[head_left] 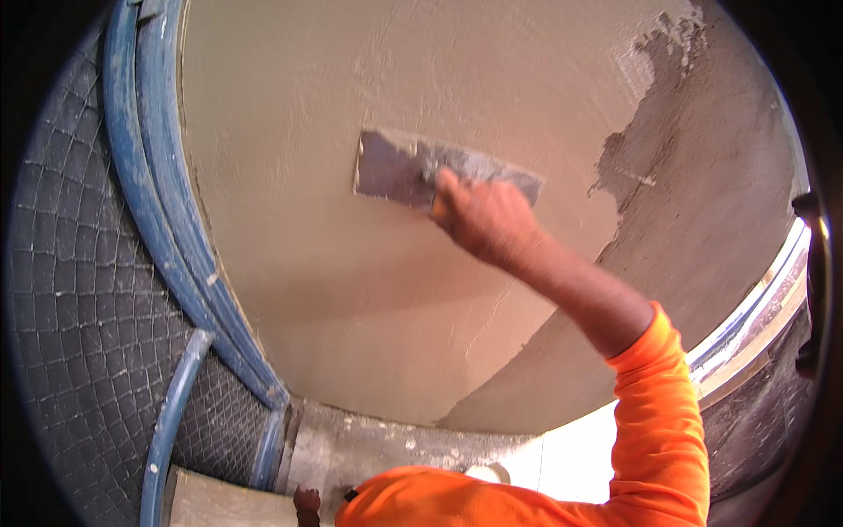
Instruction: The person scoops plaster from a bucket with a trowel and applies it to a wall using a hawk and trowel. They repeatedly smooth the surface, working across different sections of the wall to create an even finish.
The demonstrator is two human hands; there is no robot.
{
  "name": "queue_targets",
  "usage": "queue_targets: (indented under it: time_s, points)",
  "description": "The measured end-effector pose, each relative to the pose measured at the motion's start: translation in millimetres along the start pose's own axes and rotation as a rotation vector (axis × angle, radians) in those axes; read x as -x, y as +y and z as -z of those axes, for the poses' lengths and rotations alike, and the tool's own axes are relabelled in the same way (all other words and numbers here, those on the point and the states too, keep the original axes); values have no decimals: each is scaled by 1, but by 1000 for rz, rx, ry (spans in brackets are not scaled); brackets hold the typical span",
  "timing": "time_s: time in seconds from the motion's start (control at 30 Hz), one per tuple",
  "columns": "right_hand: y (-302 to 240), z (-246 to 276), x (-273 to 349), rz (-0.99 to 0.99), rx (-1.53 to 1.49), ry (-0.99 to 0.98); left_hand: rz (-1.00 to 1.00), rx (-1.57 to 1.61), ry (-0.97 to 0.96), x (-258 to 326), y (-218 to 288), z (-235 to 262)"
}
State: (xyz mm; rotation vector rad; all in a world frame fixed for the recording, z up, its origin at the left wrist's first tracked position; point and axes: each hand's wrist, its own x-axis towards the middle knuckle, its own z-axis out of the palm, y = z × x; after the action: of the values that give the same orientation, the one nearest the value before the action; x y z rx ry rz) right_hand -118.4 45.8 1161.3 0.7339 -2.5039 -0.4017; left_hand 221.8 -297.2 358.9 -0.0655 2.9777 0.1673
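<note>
My right hand (493, 220) is closed around the handle of a plastering trowel (391, 171). The long rectangular blade lies against a wall of wet, light brown plaster (351, 263), tilted slightly down to the right. Streaks of grey plaster cling to the blade. Right of the trowel, the smooth wet coat ends in a ragged border against a darker, rougher surface (702, 202). Low in the picture, my left hand (306, 501) hangs well away from the wall, small and dark, its fingers curled. Whatever it may hold cannot be made out.
Blue-painted frame bars (162, 176) border the plaster on the left, beside dark mesh-covered panels (79, 228). A blue post (176, 413) rises at lower left. Below the wall runs a splattered floor strip (378, 435), with a round white object (487, 474) partly behind my orange sleeve.
</note>
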Motion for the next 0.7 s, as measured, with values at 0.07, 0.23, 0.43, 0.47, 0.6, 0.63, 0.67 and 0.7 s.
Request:
queue_targets:
  time_s: [0.07,0.23,0.43,0.47,0.6,0.63,0.67,0.7]
  points:
    - [-28,-51,24,22,51,-3,94,50,-10,13,-8,-2]
    - [-71,-152,69,-94,-85,-69,-112,-196,28,52,-25,11]
    - [-94,-236,110,-110,-190,-243,623,871,16,90,-26,51]
    - [-95,-249,118,-95,-201,-242,679,922,-25,95,-28,55]
    - [-104,-308,161,-45,-172,-270,684,869,-71,110,-35,63]
    - [-108,-326,170,-19,-156,-243,686,859,-81,111,-37,63]
    - [-112,-343,183,-8,-135,-304,737,842,-142,112,-37,64]
    - [-117,-358,198,-11,-132,-362,683,849,-85,112,-36,65]
